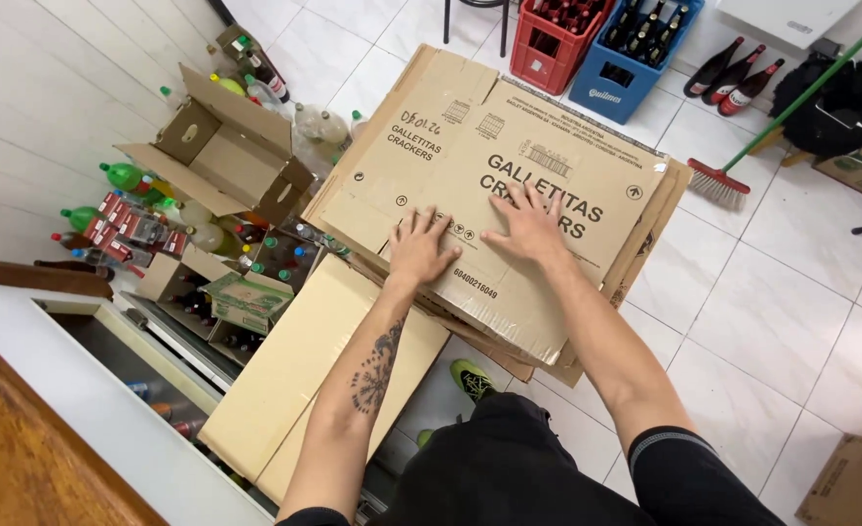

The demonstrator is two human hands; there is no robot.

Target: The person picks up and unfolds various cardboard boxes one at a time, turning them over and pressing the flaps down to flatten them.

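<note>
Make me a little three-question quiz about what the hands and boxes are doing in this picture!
1. True or false: both hands press flat on the flattened cardboard box.
2. Which crate stands nearer the broom: A) red, B) blue?
3. Fill in: the open carton by the wall sits among many ____.

Key
1. True: the left hand and right hand lie palm down, fingers spread, on the flattened cardboard box.
2. B: the blue crate is beside the red crate, on the side of the broom.
3. Bottles, around the open carton.
</note>
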